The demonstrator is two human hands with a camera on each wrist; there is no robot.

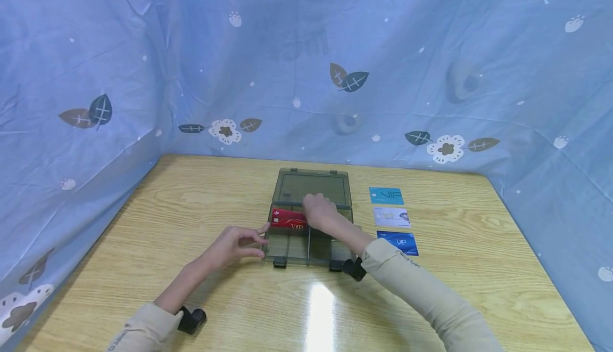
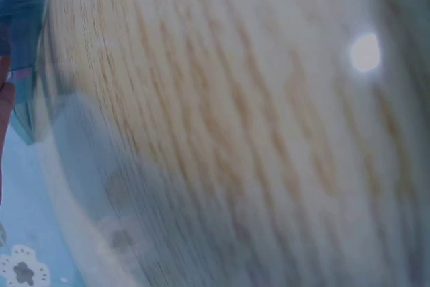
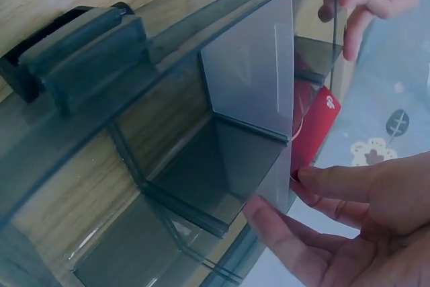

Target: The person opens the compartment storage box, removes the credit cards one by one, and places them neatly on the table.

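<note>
A dark translucent compartment box (image 1: pixel 298 260) lies on the table with its lid (image 1: pixel 313 187) folded back. One red VIP card (image 1: pixel 287 219) is in its far left part, inside the box walls. My right hand (image 1: pixel 322 212) reaches over the box and holds the card's right end; in the right wrist view its fingertips (image 3: pixel 309 178) meet the red card (image 3: pixel 319 129), while another finger is near a divider. At the box's left side, my left hand (image 1: pixel 238 245) has its thumb and fingers spread against the edge. Only a sliver of that hand (image 2: pixel 4 109) shows in the left wrist view.
Right of the box lie a teal VIP card (image 1: pixel 386 196), a pale VIP card (image 1: pixel 391 217) and a blue VIP card (image 1: pixel 399 242), the blue one partly near the right sleeve. Dividers split the box. Patterned blue cloth (image 1: pixel 297 64) surrounds the wooden table (image 1: pixel 201 192).
</note>
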